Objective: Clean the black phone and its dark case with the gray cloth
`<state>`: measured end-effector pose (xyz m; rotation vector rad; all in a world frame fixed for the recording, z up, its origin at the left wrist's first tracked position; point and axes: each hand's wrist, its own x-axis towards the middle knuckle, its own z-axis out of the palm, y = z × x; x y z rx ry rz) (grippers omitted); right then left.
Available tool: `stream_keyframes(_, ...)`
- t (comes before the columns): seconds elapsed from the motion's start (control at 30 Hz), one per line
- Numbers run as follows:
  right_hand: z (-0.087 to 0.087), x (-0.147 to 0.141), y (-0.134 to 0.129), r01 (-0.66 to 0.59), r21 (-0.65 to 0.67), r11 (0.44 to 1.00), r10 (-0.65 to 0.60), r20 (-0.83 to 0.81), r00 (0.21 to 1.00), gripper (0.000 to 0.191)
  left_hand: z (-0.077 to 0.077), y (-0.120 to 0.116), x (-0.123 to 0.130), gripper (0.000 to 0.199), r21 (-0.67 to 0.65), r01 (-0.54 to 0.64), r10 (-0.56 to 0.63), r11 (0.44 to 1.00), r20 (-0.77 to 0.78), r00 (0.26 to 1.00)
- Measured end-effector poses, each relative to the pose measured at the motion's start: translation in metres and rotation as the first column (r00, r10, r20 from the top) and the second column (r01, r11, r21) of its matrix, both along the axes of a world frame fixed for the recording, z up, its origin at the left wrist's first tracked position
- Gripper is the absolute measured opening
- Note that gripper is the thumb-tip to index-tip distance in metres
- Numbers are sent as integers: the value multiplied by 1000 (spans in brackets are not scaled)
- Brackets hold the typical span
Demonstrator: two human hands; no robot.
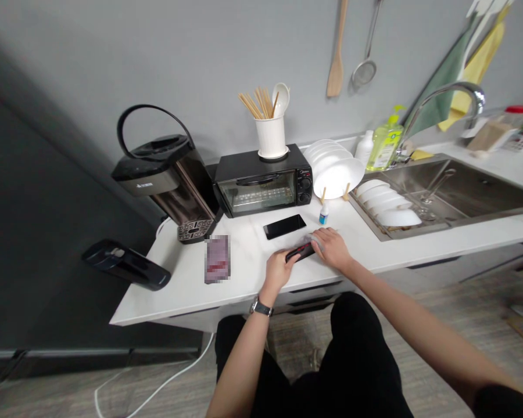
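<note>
Near the counter's front edge, my left hand (pixel 279 269) is closed round the left end of a black phone-like device (pixel 301 252) with red marks on it. My right hand (pixel 331 247) presses a crumpled greyish cloth or wipe (pixel 309 239) against the device's right end. Behind my hands a dark phone (pixel 285 226) lies flat on the white counter (pixel 248 244). A small white bottle with a blue label (pixel 323 215) stands just beyond my right hand. Further left lies a purplish, pixelated flat item (pixel 217 259).
A black toaster oven (pixel 261 186) carries a white utensil cup (pixel 272 137). To its left stand a water dispenser (pixel 169 180) and a dark bottle-shaped object (pixel 126 264). White plates (pixel 337 171), a soap bottle (pixel 386 142) and a steel sink (pixel 475 186) holding bowls (pixel 386 203) are on the right.
</note>
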<state>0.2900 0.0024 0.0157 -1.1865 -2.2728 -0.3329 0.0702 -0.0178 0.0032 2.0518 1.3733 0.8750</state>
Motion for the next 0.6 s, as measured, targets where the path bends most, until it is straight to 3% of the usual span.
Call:
stream_keyframes(0.17, -4, -34, -25, 308, -41, 950, -307, -287, 908, 32, 0, 2, -1, 25, -3, 26, -26, 1000, 65, 998)
stream_keyframes(0.27, -3, -66, -40, 356, -64, 932, -353, -372, 858, 33, 1, 2, -2, 25, 6, 60, -60, 998, 64, 996)
stream_keyframes(0.33, -2, -85, -47, 294, -95, 951, -308, -352, 884, 33, 0, 3, -2, 27, 3, 38, -38, 999, -20, 999)
stream_keyframes(0.43, -2, -100, -48, 115, -132, 985, -147, -263, 953, 34, -6, 4, -3, 25, -7, -32, 31, 999, -166, 986)
stream_keyframes(0.5, -1, -97, -43, -39, -110, 993, 19, -178, 984, 38, -9, 5, -3, 24, -8, -56, 54, 998, -201, 978)
stream_keyframes(0.6, 2, -72, -29, -247, -76, 966, 247, -7, 969, 44, -9, 5, -4, 22, -19, -67, 62, 998, -203, 977)
